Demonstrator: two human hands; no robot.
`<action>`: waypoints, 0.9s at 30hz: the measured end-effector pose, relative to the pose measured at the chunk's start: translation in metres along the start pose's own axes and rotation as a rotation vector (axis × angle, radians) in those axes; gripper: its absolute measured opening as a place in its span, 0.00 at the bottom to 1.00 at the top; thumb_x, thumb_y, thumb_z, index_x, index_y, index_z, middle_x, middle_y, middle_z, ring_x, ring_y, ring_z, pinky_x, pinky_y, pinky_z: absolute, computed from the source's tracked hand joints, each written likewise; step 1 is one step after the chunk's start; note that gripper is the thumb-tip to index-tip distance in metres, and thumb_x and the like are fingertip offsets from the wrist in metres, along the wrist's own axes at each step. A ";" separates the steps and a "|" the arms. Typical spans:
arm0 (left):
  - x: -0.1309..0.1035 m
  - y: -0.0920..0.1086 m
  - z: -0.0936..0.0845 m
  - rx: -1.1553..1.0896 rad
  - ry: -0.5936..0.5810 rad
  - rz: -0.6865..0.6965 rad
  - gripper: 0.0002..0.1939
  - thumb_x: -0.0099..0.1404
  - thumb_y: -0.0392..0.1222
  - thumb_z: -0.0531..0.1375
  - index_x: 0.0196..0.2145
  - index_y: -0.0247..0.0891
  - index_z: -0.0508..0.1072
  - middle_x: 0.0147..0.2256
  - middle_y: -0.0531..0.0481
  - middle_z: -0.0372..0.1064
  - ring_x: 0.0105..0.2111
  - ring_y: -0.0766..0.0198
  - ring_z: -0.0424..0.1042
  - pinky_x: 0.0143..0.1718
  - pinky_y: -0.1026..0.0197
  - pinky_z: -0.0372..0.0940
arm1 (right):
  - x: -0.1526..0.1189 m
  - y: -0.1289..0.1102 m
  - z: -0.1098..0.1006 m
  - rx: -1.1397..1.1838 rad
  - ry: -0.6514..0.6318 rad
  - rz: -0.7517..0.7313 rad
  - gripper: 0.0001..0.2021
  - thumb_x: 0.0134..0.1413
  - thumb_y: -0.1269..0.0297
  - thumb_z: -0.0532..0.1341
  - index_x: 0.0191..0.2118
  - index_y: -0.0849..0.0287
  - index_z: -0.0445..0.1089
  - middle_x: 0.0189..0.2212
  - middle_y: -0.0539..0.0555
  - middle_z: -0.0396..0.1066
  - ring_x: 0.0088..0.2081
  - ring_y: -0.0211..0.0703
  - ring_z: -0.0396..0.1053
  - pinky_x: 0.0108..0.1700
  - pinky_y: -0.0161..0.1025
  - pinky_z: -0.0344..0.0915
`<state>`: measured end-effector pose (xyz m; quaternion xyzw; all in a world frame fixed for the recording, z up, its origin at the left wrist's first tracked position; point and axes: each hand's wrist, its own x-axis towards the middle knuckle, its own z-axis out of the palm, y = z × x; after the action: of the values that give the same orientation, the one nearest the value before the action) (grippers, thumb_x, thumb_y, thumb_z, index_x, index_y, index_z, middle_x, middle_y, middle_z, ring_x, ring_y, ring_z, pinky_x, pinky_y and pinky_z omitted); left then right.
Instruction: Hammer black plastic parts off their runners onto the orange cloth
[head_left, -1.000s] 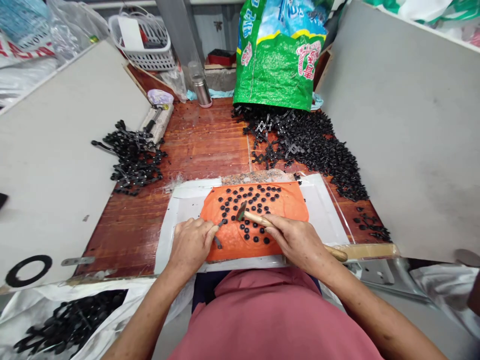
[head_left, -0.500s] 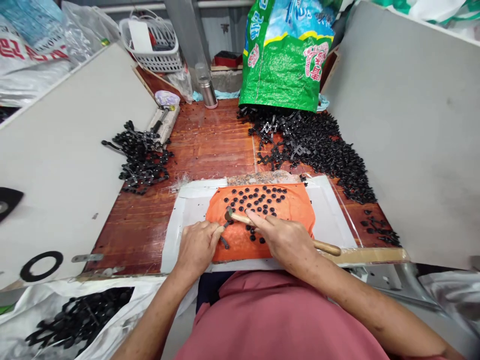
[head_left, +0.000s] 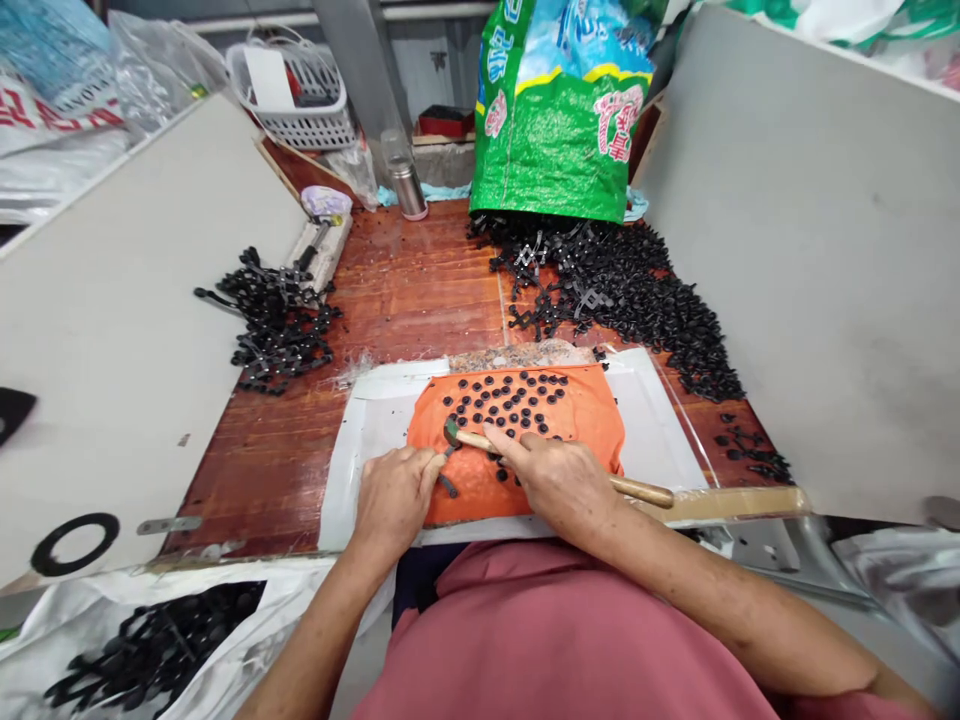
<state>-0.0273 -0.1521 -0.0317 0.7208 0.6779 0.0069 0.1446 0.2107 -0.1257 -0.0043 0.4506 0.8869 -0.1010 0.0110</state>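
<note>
My right hand (head_left: 562,480) is closed round the wooden handle of a hammer (head_left: 634,489). The hammer's small head lies at the left, by the fingertips of my left hand (head_left: 396,495). Between thumb and finger, my left hand pinches a dark, narrow strip-like piece (head_left: 448,486), whose lower end sticks out over the orange cloth (head_left: 592,420). How the hammer head meets the strip I cannot tell. Several round black button-like pieces (head_left: 493,411) are spread over the cloth, some of them partly hidden by my right hand.
A large heap of black parts (head_left: 660,300) spills from the green bag (head_left: 555,160) at the back right. Linked black pieces (head_left: 281,340) are piled at the left. Grey panels (head_left: 810,250) flank the table. A metal flask (head_left: 409,190) and a white basket (head_left: 315,125) stand behind.
The whole view has shifted slightly to the left. My left hand keeps its pinch on the strip; the hammer head stays close to it, with my right hand still round the handle.
</note>
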 end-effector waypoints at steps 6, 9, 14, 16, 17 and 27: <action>0.001 -0.010 0.008 -0.217 0.046 0.042 0.22 0.75 0.48 0.44 0.25 0.42 0.66 0.29 0.48 0.72 0.32 0.59 0.71 0.36 0.59 0.60 | -0.007 0.012 -0.006 0.242 0.169 0.010 0.25 0.73 0.64 0.50 0.72 0.47 0.54 0.45 0.55 0.79 0.41 0.44 0.76 0.42 0.36 0.68; 0.003 -0.013 0.009 -0.303 0.068 0.040 0.23 0.75 0.50 0.44 0.24 0.43 0.62 0.27 0.49 0.70 0.31 0.59 0.70 0.34 0.60 0.60 | -0.013 0.020 -0.009 0.299 0.194 0.032 0.25 0.73 0.65 0.50 0.72 0.47 0.54 0.43 0.54 0.79 0.41 0.45 0.76 0.43 0.37 0.69; 0.003 -0.008 0.008 -0.143 0.062 0.035 0.23 0.75 0.49 0.44 0.27 0.42 0.69 0.30 0.48 0.72 0.34 0.56 0.71 0.37 0.57 0.58 | -0.014 0.019 -0.014 0.302 0.166 0.041 0.25 0.74 0.64 0.50 0.72 0.44 0.55 0.45 0.53 0.79 0.42 0.44 0.76 0.42 0.36 0.68; 0.001 -0.005 0.007 -0.057 0.069 0.022 0.23 0.75 0.49 0.45 0.29 0.42 0.72 0.31 0.47 0.74 0.35 0.55 0.72 0.38 0.56 0.57 | -0.012 0.014 -0.013 0.264 0.151 0.032 0.25 0.74 0.63 0.50 0.72 0.43 0.54 0.44 0.53 0.78 0.40 0.44 0.76 0.40 0.36 0.67; 0.001 -0.004 0.007 -0.030 0.070 0.019 0.23 0.76 0.48 0.45 0.29 0.42 0.73 0.31 0.47 0.74 0.35 0.55 0.72 0.39 0.55 0.57 | -0.010 0.011 -0.012 0.232 0.144 0.027 0.26 0.74 0.63 0.50 0.72 0.43 0.53 0.43 0.53 0.78 0.39 0.44 0.76 0.39 0.35 0.66; 0.000 0.001 0.005 0.002 0.002 -0.035 0.21 0.76 0.48 0.47 0.33 0.42 0.76 0.35 0.46 0.77 0.41 0.51 0.75 0.43 0.52 0.57 | 0.001 -0.002 -0.007 -0.018 0.029 -0.021 0.32 0.68 0.73 0.49 0.74 0.45 0.50 0.39 0.55 0.76 0.34 0.44 0.75 0.32 0.36 0.63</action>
<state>-0.0253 -0.1530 -0.0358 0.7089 0.6906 0.0044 0.1432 0.2091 -0.1247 0.0030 0.4426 0.8925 -0.0868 0.0012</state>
